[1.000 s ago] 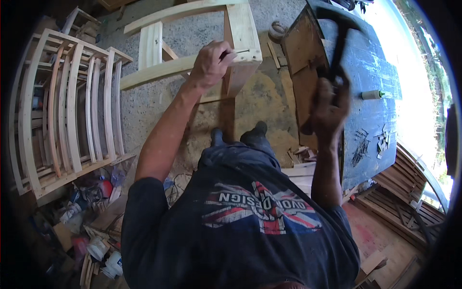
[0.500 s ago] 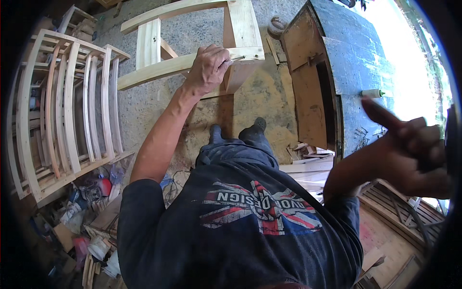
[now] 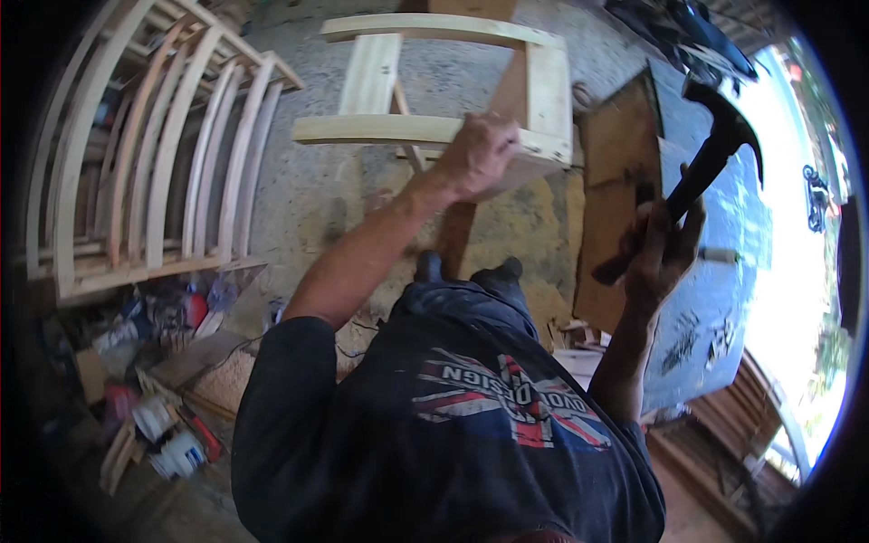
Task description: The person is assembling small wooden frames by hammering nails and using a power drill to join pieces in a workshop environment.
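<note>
My right hand is wrapped round the handle of a dark claw hammer, raised on the right with its head up and away from me. A pale wooden frame, made of two long slightly curved rails joined by boards, stands ahead of me. My left hand is closed in a fist against its near rail, close to the right-hand corner. Whatever those fingers pinch, if anything, is hidden. Small dark nail marks show on the end board and at the corner beside the fist.
To the left stands a stack of slatted wooden frames. A worn blue-topped workbench is on the right, with a pile of nails and a pale cylinder on it. Clutter with a white tub lies lower left; a motorbike stands far right.
The right hand has swung up and inward, bringing the hammer into clear view. The view has shifted, so the frame appears farther right; the left hand stays at its near corner.
</note>
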### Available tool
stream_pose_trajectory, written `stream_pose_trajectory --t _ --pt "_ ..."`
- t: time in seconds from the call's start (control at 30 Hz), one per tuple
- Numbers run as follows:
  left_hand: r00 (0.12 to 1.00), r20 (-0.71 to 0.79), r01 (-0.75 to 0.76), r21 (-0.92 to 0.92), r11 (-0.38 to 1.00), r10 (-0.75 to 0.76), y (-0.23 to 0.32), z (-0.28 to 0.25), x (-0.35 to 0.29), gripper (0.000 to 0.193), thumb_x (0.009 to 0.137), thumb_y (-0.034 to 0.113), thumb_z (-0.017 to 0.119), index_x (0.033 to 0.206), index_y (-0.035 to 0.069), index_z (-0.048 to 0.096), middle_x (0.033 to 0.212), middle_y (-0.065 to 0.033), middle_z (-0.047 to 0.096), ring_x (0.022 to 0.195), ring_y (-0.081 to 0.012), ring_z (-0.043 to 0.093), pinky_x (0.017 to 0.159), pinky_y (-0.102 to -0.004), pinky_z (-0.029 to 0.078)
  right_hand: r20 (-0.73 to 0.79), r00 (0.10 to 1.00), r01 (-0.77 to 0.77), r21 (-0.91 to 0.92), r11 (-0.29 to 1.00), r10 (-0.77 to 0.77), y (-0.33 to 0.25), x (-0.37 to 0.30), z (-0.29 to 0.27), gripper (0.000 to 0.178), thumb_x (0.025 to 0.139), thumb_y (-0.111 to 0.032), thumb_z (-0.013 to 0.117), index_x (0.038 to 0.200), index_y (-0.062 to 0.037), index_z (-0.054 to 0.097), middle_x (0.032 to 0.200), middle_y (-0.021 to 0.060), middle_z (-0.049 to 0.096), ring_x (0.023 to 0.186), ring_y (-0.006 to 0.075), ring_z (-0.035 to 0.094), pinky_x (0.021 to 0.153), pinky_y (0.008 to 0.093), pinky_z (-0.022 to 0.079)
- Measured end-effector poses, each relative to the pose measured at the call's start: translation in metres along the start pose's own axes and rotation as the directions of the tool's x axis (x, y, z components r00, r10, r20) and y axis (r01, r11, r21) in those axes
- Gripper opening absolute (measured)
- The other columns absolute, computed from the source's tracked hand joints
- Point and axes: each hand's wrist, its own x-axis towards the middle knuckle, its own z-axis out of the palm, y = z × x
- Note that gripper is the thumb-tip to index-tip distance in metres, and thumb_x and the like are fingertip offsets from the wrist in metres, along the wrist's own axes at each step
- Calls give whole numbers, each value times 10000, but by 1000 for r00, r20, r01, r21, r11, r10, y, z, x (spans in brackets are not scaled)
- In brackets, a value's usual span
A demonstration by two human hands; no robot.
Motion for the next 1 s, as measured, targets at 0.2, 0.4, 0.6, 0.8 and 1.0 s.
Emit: stream_pose_trajectory --t 0.2,0.4,0.6,0.8,1.0 --pt "972 -192 -99 178 979 133 5 0 -3 168 945 148 708 868 20 630 768 -132 663 748 -340 662 706 -451 520 89 993 -41 -327 944 74 32 -5 22 463 1036 -196 621 1464 -36 547 740 -4 586 658 63 548 568 242 417" --pt "860 -507 159 164 973 -56 -24 -71 21 228 1038 240 648 923 45 670 828 -110 716 734 -248 685 690 -401 564 141 978 -113 -275 955 156 36 2 36 449 1037 -208 617 1444 -26 564 763 15 629 640 68 555 561 260 436" --pt "887 -306 457 490 742 -345 -84 -160 -30 193 991 200 671 993 6 672 882 -196 689 826 -375 676 789 -481 534 229 958 -80 -359 930 171 35 28 56 459 1037 -198 610 1459 -26 553 765 21 626 629 71 551 552 261 436" --pt "897 -356 411 451 792 -262 -99 -149 -42 202 989 198 665 971 -3 661 872 -211 692 842 -408 675 784 -484 525 393 907 -15 -330 944 152 41 50 86 460 1026 -185 613 1457 -32 560 786 50 641 659 100 574 593 298 461" --pt "857 -312 507 375 776 -410 -91 -155 -36 208 996 219 676 964 14 661 839 -198 696 783 -391 684 723 -471 528 491 869 243 -309 919 -65 16 78 123 502 1048 -179 572 1523 -41 489 765 79 677 643 125 606 579 343 464"
